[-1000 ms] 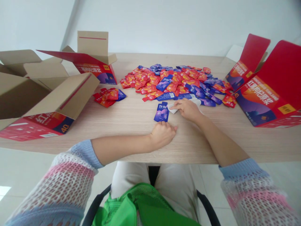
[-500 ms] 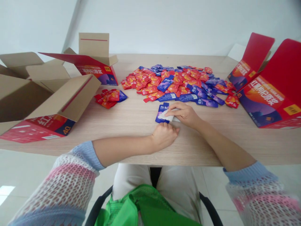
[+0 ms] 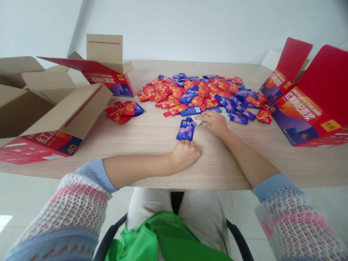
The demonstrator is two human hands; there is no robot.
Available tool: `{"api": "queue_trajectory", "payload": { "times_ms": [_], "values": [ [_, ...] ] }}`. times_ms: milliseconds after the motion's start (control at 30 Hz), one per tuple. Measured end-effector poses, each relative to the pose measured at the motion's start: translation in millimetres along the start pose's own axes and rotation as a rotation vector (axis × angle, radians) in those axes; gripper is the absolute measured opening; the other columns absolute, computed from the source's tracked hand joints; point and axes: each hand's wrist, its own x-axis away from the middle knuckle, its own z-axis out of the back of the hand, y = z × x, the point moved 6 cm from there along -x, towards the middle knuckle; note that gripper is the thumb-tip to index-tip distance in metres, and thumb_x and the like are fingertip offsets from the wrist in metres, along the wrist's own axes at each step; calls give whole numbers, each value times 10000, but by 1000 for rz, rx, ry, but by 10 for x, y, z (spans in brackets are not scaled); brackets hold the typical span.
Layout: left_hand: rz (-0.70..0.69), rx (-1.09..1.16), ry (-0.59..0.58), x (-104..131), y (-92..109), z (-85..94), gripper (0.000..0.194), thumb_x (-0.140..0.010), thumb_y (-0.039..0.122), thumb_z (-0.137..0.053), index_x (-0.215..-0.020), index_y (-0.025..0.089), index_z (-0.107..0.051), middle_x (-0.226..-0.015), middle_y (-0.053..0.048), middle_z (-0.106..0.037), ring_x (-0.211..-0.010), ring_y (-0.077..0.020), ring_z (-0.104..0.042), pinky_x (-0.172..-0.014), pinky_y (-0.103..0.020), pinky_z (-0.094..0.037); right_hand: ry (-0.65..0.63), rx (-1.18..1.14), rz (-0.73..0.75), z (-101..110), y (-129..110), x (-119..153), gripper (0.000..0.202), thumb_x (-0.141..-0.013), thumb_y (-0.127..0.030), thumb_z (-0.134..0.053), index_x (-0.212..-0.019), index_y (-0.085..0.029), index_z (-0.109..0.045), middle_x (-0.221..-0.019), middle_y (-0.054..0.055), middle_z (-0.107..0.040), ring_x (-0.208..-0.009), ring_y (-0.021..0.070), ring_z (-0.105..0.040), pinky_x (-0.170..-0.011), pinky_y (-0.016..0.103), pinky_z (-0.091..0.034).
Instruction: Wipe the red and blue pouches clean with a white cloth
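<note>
Open carton (image 3: 51, 142) is set at left, small pouch heap (image 3: 123, 111) beside it. Purple pouch (image 3: 186, 129) is laid on desk (image 3: 146, 141); left hand (image 3: 186, 156) is curled into fist at its near edge, contact unclear. White tissue (image 3: 196, 120) is pinched by right hand (image 3: 216, 124) beside purple pouch's top. Red box (image 3: 307, 116) is placed far right.

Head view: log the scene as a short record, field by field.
Left hand: curled, at the near edge of the purple pouch
Right hand: fingers on a white cloth, beside the pouch's upper right
Purple pouch: flat on the table
Large pile: red and purple pouches, beyond the hands
Small pile: mostly red, left
Printed boxes: open, both sides
</note>
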Motion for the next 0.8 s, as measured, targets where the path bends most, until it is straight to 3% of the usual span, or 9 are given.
{"api": "queue_trajectory", "payload": {
  "times_ms": [100,233,400,533,800],
  "values": [
    [9,-8,5,-19,-13,-28,345,-963,181,-460,-692,109,-662,-626,-112,-652,-594,-241,-649,-500,-316,-394,37,-102,96,122,-171,35,427,-929,-116,-429,-1213,-288,-696,-1160,63,-678,-994,236,-564,-860,377,-430],
    [9,20,-33,-41,-11,-58,376,-979,197,-440,-723,86,-692,-654,-147,-667,-635,-241,-665,-538,-320,-420,52,-312,285,257,-574,87,410,-942,-113,-423,-1165,-294,-715,-1154,46,-682,-1066,206,-576,-928,363,-423],
    [19,-33,-65,-48,-1,-19,299,-946,151,-461,-774,76,-693,-675,-162,-685,-628,-261,-673,-542,-334,-431,-18,-356,395,161,-922,101,339,-941,-145,-459,-1036,-283,-754,-1086,41,-706,-994,194,-597,-894,355,-436],
    [6,-39,-89,-52,-3,-3,221,-893,75,-481,-791,95,-676,-674,-136,-681,-631,-264,-673,-518,-318,-400,-20,-290,370,60,-896,74,334,-936,-155,-474,-1058,-300,-748,-1119,35,-694,-1023,210,-566,-907,374,-422],
    [10,20,-82,-53,-11,-45,259,-910,97,-462,-732,113,-650,-658,-118,-651,-638,-264,-664,-520,-317,-368,-65,-52,200,-71,-556,-84,403,-915,-106,-470,-1138,-322,-728,-1202,46,-639,-1061,246,-482,-874,395,-378]
  ]
}}
